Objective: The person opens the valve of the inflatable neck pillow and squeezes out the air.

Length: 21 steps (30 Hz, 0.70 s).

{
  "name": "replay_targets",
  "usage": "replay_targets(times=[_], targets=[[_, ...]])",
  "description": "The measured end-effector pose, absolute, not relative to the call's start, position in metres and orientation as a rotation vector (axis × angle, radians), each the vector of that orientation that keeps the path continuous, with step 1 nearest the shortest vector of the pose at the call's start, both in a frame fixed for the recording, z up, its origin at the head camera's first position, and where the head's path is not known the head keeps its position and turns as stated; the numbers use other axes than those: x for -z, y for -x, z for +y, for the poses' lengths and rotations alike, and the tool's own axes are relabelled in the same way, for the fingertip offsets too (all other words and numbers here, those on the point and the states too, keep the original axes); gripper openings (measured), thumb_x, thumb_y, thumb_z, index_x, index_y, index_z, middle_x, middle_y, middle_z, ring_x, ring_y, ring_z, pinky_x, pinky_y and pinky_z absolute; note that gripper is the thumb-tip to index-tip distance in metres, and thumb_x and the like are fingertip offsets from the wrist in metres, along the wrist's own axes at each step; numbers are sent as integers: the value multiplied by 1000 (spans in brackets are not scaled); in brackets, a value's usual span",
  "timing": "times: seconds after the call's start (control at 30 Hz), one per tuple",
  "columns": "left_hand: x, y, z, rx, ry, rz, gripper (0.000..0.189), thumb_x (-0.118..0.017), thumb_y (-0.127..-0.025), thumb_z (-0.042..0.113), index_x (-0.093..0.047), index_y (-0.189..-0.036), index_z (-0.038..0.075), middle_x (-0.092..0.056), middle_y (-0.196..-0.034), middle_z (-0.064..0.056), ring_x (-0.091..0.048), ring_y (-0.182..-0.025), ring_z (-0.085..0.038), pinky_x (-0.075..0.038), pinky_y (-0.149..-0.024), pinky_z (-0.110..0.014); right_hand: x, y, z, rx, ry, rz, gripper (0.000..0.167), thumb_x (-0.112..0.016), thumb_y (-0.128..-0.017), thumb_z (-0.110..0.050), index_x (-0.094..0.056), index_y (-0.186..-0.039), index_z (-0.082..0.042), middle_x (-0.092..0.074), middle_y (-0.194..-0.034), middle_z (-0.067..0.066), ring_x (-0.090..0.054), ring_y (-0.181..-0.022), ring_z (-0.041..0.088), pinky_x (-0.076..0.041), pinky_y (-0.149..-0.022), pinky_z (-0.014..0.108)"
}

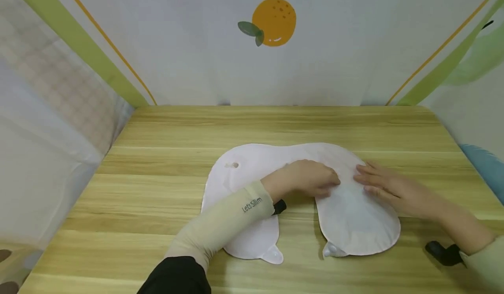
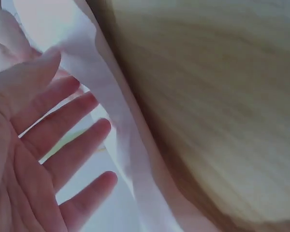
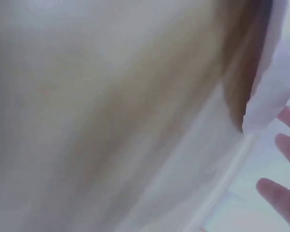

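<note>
Around the white pad, tabletop borders every edge.

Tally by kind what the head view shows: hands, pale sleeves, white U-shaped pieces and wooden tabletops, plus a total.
Hands: 2 (left hand, right hand)
Pale sleeves: 2 (left sleeve, right sleeve)
White U-shaped pieces: 1 (white U-shaped piece)
Wooden tabletops: 1 (wooden tabletop)
Total: 6

A white curved cushion lay on the wooden worktop. The left hand and right hand touched one side of it.
</note>
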<state>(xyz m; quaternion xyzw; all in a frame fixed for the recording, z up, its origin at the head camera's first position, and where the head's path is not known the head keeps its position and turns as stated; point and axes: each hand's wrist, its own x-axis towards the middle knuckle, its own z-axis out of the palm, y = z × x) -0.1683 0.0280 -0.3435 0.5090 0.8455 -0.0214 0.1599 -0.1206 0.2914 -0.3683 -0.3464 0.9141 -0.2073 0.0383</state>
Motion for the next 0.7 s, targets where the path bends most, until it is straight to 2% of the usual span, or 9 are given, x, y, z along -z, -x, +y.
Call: replay_targets(times=[0.07, 0.2, 0.47, 0.5, 0.57, 0.63, 0.7], targets=[[343, 167, 31, 106, -1477, 2403, 40, -55, -102, 26, -55, -142, 24, -54, -147, 8, -50, -134, -7, -48, -104, -28, 370, 132, 290, 662, 1184, 2808, 40, -63, -97, -14, -61, -137, -13, -51, -147, 20, -5, -145, -13, -6, -110, -1], [346, 161, 37, 193, -1461, 2404, 45, -54, -103, 32, -49, -147, 30, -42, -156, 11, -39, -144, -5, -47, -108, -33, 378, 148, 285, 657, 1301, 2759, 46, -68, -93, -15, -60, -138, -11, -51, -147, 22, -7, -146, -11, -8, -108, -3], [351, 159, 37, 334, -1451, 2395, 38, -56, -102, 28, -56, -140, 26, -42, -157, 11, -48, -138, -8, -52, -101, -31, 392, 152, 285, 552, 1392, 2762, 56, -66, -94, -12, -50, -147, -14, -37, -159, 12, -23, -150, 19, -9, -113, 3], [352, 159, 36, 344, -1459, 2403, 35, -57, -101, 27, -59, -136, 26, -43, -156, 11, -49, -137, -8, -53, -99, -32, 390, 152, 286, 533, 1371, 2763, 56, -66, -95, -13, -48, -148, -14, -36, -159, 12, -26, -149, 25, -16, -118, 11], [350, 157, 34, 346, -1445, 2428, 30, -59, -100, 25, -62, -130, 26, -43, -156, 12, -50, -135, -8, -55, -95, -32, 387, 151, 286, 482, 1284, 2775, 57, -65, -96, -19, -46, -150, -16, -36, -160, 13, -29, -149, 35, -30, -121, 37], [349, 156, 32, 340, -1424, 2446, 26, -60, -99, 25, -65, -125, 26, -44, -155, 12, -52, -133, -8, -55, -92, -31, 383, 149, 288, 423, 1177, 2786, 58, -64, -97, -26, -45, -151, -19, -36, -160, 13, -31, -146, 44, -35, -110, 65], [347, 155, 31, 333, -1396, 2451, 22, -60, -99, 26, -66, -120, 26, -45, -154, 12, -55, -129, -9, -56, -90, -31, 381, 148, 290, 373, 1086, 2788, 58, -63, -97, -31, -43, -152, -21, -34, -161, 12, -29, -145, 48, -33, -94, 81]])
